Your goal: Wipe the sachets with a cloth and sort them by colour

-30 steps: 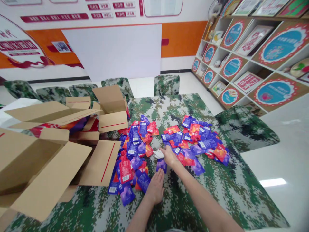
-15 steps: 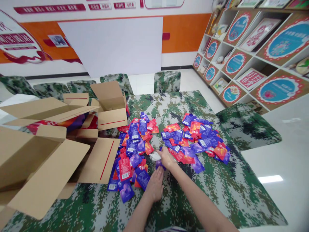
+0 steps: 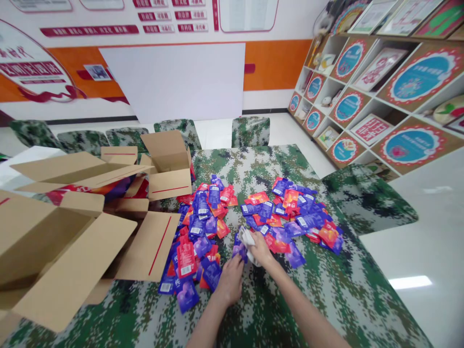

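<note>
My left hand (image 3: 231,279) pinches the lower edge of a purple pouch (image 3: 238,249) above the camouflage tablecloth (image 3: 261,309). Close beside it, my right hand (image 3: 259,249) is closed on a crumpled white cloth (image 3: 248,240), which rests against the pouch's right side. To the left of my hands lies a loose pile of red and purple pouches (image 3: 203,227). A second pile of similar pouches (image 3: 300,212) spreads out to the right.
Open cardboard boxes (image 3: 141,246) crowd the table's left side, their flaps sticking out towards the left pile. Camouflage-covered chairs (image 3: 251,131) stand at the far edge and on the right (image 3: 366,198). A shelf unit (image 3: 362,104) lines the right wall.
My right hand has moved slightly right with the white cloth, now bunched up. The purple pouch shows more and looks raised in my left fingers. The view has tilted up a little.
</note>
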### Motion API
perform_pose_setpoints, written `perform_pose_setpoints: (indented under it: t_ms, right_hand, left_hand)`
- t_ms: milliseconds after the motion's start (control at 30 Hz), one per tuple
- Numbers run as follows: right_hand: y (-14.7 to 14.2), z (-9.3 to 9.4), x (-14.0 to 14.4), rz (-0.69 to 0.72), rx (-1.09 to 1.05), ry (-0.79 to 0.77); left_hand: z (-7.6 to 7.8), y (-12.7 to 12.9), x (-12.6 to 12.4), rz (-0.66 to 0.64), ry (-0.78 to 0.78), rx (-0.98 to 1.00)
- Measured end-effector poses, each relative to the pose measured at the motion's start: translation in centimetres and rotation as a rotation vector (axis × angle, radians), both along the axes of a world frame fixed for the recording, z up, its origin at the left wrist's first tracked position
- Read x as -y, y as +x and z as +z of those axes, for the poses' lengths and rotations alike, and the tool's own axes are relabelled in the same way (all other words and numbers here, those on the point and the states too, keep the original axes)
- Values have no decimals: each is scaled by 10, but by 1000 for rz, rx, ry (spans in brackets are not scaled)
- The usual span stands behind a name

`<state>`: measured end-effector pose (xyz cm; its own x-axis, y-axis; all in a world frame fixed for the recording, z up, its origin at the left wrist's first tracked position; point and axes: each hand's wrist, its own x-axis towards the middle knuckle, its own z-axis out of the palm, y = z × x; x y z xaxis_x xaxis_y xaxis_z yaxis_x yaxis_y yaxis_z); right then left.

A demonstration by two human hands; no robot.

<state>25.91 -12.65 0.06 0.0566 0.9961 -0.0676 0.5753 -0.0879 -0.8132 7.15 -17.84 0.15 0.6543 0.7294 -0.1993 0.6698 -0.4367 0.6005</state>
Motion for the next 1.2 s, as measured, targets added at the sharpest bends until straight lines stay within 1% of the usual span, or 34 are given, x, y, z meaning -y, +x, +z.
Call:
perform_pose_setpoints:
  t_ms: [67,133,200,267,333,433,500,567,633,667,700,767,833,867,933,1000,1067,1133,1200]
  right_hand:
    - [-1,-7,26,-91,-206,-103]
    - [-7,-15,47,-277,-415,-228]
    - [-16,-20,59,-424,-620,-316]
    - [-23,-22,63,-493,-772,-352]
    - [-28,-19,62,-531,-851,-360]
    - [-29,-11,59,-580,-925,-360]
    - [-30,-5,58,-587,-967,-363]
    - [-33,1,54,-572,-997,-369]
    - [-36,5,48,-564,-1028,-372]
    - [-38,7,43,-565,-1045,-371]
    - [-38,9,36,-567,-1060,-366]
    - [-37,13,22,-579,-1080,-345]
    - [-32,17,7,-578,-1094,-311]
    - [-29,20,0,-570,-1099,-295]
    - [-22,23,-10,-550,-1098,-277]
    - [-14,25,-15,-547,-1079,-277]
    - [-8,24,-14,-554,-1066,-290]
    - [-3,22,-9,-568,-1065,-311]
    - [0,19,0,-587,-1067,-340]
  left_hand:
    - [-2,3,-6,195,30,92]
    - [-10,9,-13,419,-3,159]
    - [-21,15,-19,602,-108,224]
    - [-31,20,-26,727,-246,297]
    - [-37,23,-30,784,-350,353]
    - [-40,22,-31,780,-411,385]
    - [-39,20,-29,754,-434,472]
    - [-36,17,-26,726,-463,608]
    - [-30,15,-30,726,-517,694]
    - [-26,15,-35,739,-543,699]
    - [-21,15,-44,752,-562,696]
    - [-10,17,-71,773,-546,698]
    - [0,22,-109,774,-471,715]
    - [5,26,-131,778,-426,693]
    - [10,34,-176,787,-383,686]
    - [11,42,-218,800,-343,662]
    - [8,49,-251,804,-307,617]
    - [3,52,-272,794,-268,549]
    - [-2,51,-283,767,-224,462]
